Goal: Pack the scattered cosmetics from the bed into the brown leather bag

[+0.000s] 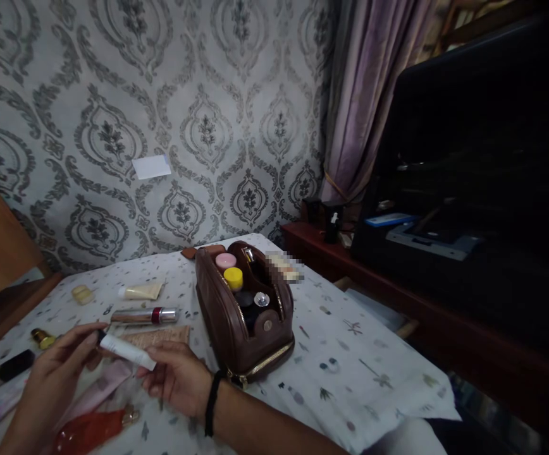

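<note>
Between my two hands is a small white tube [127, 351] with a dark cap. My left hand [68, 354] grips its capped end, while the fingers of my right hand [174, 377] pinch the other end. To the right of my hands stands an open brown cosmetic bag [217, 328], holding a pink-lidded jar [226, 261], a yellow-lidded jar [233, 279] and other small items. Beyond my hands lie a silver tube [144, 316] and a cream tube [141, 291]. A beige tube [160, 335] is partly hidden behind my right hand.
A red bottle [89, 431], a pink tube [101, 388] and a black-capped bottle [4, 373] lie near my left arm. The patterned cloth [341, 379] covers the table. A large dark screen [464, 164] stands at the right.
</note>
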Tool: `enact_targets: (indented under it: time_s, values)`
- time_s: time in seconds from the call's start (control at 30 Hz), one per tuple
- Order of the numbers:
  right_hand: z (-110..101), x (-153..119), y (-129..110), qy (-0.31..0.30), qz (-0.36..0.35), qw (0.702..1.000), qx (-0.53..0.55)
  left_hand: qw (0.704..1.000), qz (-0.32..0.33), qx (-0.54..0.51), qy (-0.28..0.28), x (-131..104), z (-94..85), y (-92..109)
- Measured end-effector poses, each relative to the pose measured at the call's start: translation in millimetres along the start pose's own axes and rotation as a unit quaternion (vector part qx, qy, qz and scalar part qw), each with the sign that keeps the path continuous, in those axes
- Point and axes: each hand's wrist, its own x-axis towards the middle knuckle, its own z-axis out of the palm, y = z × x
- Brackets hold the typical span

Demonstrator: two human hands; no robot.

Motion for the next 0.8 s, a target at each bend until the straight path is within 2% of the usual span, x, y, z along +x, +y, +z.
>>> enact_targets:
  time_s: [0.13,0.4,0.63,0.8]
  values:
    - [2,-2,-1,-0.013,-0.02,1.0,-0.002,1.0,-0.011,0.015,0.007,-3,-0.4,2]
    - [8,-8,-7,0.016,-0.043,0.999,-0.012,1.0,0.011,0.02,-0.004,3,-0.4,-1]
    - [6,-6,-7,0.003,-0.034,0.999,0.027,0.993,0.035,-0.106,-0.024,9,2.7,-5]
    - [5,-8,-8,0.017,-0.037,0.998,0.058,0.99,0.042,-0.135,-0.018,8,-0.3,12]
